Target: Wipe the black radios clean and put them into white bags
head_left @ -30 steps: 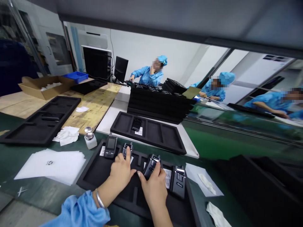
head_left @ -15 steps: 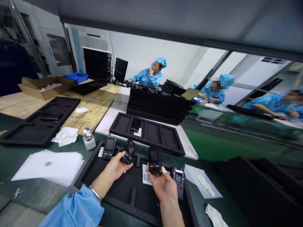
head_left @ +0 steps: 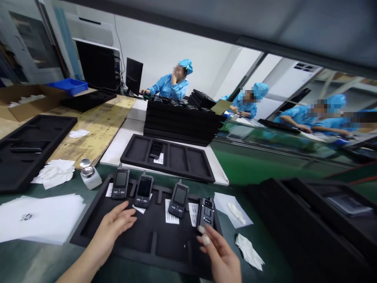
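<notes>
A black foam tray [head_left: 132, 243] lies before me with several black handheld radios and white printed labels on it. My left hand [head_left: 113, 226] is open and empty, its fingers stretched below the two left radios, a first one [head_left: 120, 183] and a second one [head_left: 144, 190], both screen up. The third radio [head_left: 178, 198] also lies screen up, partly over a label [head_left: 171, 215]. At the right end, a radio [head_left: 206, 212] lies back side up beside another label [head_left: 193, 213]. My right hand [head_left: 219, 251] is at its lower end, fingers bent but apart, fingertips at its edge.
Behind lies another foam tray [head_left: 188, 163] with one radio, before stacked black trays [head_left: 179, 124]. Left are white sheets [head_left: 55, 216], crumpled tissue [head_left: 55, 173] and a pump bottle [head_left: 91, 177]. Cloths and black foam trays [head_left: 282, 220] lie right. Co-workers in blue sit beyond.
Both hands have let go of the radios they held, which now lie on the tray. My right hand has moved to the rightmost radio. The view has shifted right.
</notes>
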A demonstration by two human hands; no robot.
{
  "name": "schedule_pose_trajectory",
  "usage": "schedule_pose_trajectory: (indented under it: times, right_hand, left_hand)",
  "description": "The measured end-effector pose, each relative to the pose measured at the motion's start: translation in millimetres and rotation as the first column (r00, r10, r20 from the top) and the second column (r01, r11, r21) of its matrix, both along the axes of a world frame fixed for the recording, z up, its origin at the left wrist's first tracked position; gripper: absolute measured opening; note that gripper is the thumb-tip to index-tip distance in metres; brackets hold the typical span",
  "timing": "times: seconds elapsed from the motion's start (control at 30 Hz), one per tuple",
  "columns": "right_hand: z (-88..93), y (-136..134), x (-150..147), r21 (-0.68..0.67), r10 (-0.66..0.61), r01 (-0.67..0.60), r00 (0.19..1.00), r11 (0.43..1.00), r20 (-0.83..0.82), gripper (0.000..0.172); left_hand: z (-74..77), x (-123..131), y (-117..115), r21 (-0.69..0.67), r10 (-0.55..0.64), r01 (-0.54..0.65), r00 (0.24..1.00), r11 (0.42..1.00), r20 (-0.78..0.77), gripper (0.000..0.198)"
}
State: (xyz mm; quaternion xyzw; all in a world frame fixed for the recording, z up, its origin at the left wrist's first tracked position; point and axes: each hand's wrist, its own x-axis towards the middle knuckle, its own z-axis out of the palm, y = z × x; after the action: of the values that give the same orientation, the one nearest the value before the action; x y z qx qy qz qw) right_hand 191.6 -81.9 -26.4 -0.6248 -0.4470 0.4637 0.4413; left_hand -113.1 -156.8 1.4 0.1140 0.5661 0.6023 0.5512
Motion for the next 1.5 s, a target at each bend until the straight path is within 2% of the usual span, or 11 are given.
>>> schedule_pose_trajectory:
  times: [0.07,0.13,0.27,0.37,0.43,0.57,0.9,1.13,1.3,1.4,1.5]
  right_hand:
    - [1.1,1,7,0.172,-0.065,-0.013,0.896,0.985,0.439,0.070]
    - [0.6,7,0,0.214,-0.089,-0.092,0.704,0.972,0.705,0.074]
    - [-2.0,24,-18,0.188,-0.088,-0.116,0.577,0.975,0.812,0.073]
    - [0.2,33,-8,0.210,-0.123,-0.004,0.798,0.978,0.590,0.072]
    - [3.4,39,7,0.112,-0.130,0.115,0.982,0.987,0.139,0.072]
    - [6.8,58,24,-0.103,-0.094,0.042,0.811,0.994,-0.577,0.045]
    - [-4.5,79,14,-0.168,-0.024,-0.116,0.752,0.979,-0.659,0.031]
    - [-8.7,50,16,-0.032,-0.017,0.003,0.896,0.999,-0.444,0.051]
    - [-7.7,33,55,0.087,-0.118,0.128,0.987,0.988,-0.109,0.052]
    - [-7.1,28,106,0.172,-0.287,0.260,0.945,0.950,0.156,0.053]
    - [-17.3,29,148,0.262,-0.324,0.204,0.739,0.943,0.590,0.054]
  left_hand:
    - [-9.0,2,-10,0.023,-0.092,0.104,0.944,0.994,-0.318,0.046]
    - [-17.0,8,-12,0.019,-0.172,0.233,0.768,0.972,-0.617,0.038]
    - [-28.4,18,-6,-0.012,-0.173,0.409,0.358,0.913,-0.918,0.032]
    - [-35.6,18,-4,-0.031,-0.137,0.447,0.208,0.894,-0.968,0.030]
    - [-39.1,16,-4,-0.037,-0.119,0.461,0.149,0.886,-0.982,0.030]
    - [-40.9,18,-4,-0.061,-0.099,0.481,0.053,0.875,-0.994,0.030]
    - [-39.8,21,-3,-0.090,-0.039,0.487,-0.113,0.869,-0.993,0.026]
    - [-44.7,27,3,-0.029,0.092,0.536,-0.198,0.844,-0.976,0.028]
    - [-35.0,71,27,-0.091,0.144,0.698,-0.271,0.711,-0.952,0.031]
    - [-22.6,116,47,-0.229,0.084,0.766,-0.346,0.601,-0.935,0.043]
    - [-16.5,158,68,-0.359,-0.032,0.791,-0.396,0.495,-0.918,0.059]
